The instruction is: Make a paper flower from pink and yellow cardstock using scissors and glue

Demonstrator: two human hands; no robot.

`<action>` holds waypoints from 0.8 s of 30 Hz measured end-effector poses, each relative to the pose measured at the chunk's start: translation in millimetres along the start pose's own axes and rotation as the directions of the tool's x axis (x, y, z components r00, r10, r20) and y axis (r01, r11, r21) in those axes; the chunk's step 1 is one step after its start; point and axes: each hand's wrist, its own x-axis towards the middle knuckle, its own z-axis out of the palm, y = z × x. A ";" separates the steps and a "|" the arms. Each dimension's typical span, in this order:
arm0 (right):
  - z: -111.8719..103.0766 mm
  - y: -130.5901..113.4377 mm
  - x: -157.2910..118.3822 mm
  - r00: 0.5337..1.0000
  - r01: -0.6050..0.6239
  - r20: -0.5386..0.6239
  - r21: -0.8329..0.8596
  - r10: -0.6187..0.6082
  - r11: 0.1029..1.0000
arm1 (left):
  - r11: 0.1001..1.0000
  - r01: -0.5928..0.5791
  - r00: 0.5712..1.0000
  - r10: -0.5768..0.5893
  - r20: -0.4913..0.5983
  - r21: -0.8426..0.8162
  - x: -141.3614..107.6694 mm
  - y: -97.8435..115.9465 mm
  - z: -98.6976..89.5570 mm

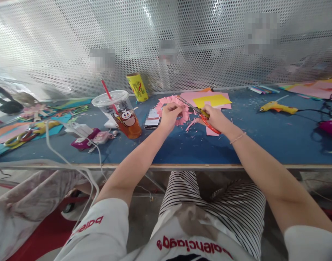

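A ring of fringed pink paper (166, 100) is pinched in my left hand (171, 115), just above the blue table. My right hand (215, 117) is wrapped around scissors (189, 104) with orange-red and yellow handles. The blades point up and left, toward the upper edge of the pink paper; whether they touch it I cannot tell. Pink paper scraps (191, 125) lie between my hands. Behind them are sheets of pink paper (186, 95) with a yellow sheet (213, 100) on top. Close to my left hand, a phone (152, 119) lies on the table.
Left of my arm stands a plastic drink cup (131, 128) with a red straw. Beyond it is a yellow can (138, 88). A yellow glue gun (280, 107) lies at right, its cord trailing. Purple power strip (83, 142), white cables and other scissors (24, 136) occupy the left.
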 end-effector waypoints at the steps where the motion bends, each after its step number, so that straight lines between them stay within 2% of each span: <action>1: 0.2 0.4 0.3 1.000 -0.001 0.002 0.008 0.001 1.000 | 1.000 0.013 1.000 -0.013 0.001 -0.013 -0.5 1.0 0.6; 8: 0.6 -1.5 3.3 0.999 -0.046 0.021 0.025 0.046 0.999 | 0.992 0.094 0.995 -0.090 0.048 -0.089 -4.1 7.8 4.7; 13: 3.7 -1.5 4.8 0.998 -0.062 0.036 0.110 0.059 0.992 | 0.988 0.112 0.994 -0.109 0.031 -0.103 -3.5 7.8 4.1; 19: 13.0 11.3 9.4 0.998 -0.069 0.019 0.210 0.067 0.975 | 0.987 0.126 0.992 -0.126 0.009 -0.100 -2.6 7.0 4.0; 24: 10.9 13.2 10.7 0.996 -0.087 -0.005 0.264 0.091 0.961 | 0.984 0.137 0.990 -0.141 -0.026 -0.113 0.0 4.2 1.5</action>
